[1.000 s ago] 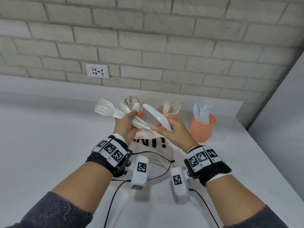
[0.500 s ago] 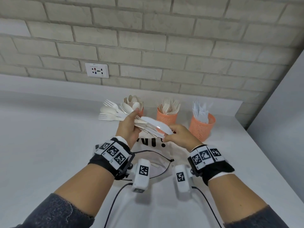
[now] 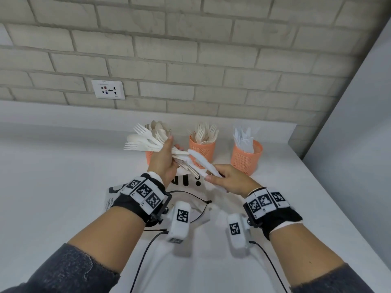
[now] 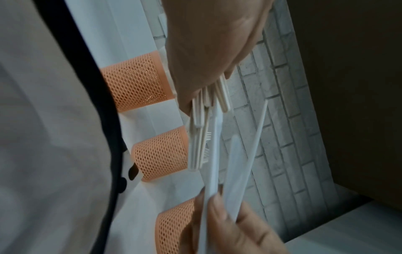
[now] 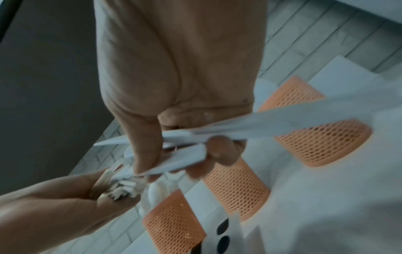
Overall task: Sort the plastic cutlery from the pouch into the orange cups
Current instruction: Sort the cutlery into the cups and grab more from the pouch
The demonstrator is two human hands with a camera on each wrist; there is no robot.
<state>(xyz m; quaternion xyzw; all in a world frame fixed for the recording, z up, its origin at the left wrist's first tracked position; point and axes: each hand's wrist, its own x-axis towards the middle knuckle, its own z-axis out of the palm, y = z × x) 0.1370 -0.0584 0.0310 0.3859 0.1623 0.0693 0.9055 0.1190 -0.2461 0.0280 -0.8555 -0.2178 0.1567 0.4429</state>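
My left hand (image 3: pixel 164 160) grips a bundle of white forks and spoons (image 3: pixel 143 139) by the handles, heads pointing left. My right hand (image 3: pixel 229 180) pinches white plastic knives (image 3: pixel 203 162) whose tips reach the bundle's handle ends; the right wrist view shows thumb and fingers closed on two knives (image 5: pixel 185 158). Three orange mesh cups stand along the back: the left cup (image 3: pixel 149 156) holds spoons, the middle cup (image 3: pixel 203 149) forks, the right cup (image 3: pixel 246 158) knives. The white pouch (image 3: pixel 190 187) with black lettering lies flat under my hands.
A brick wall with a socket plate (image 3: pixel 108 89) rises behind the white counter (image 3: pixel 53 176). A grey panel (image 3: pixel 355 134) bounds the counter on the right. Black cables (image 3: pixel 146 256) trail from the wrist cameras over the pouch.
Both hands have come lower and closer together. The knife in my right hand has swung from pointing up-left to lying against the bundle's handle ends.
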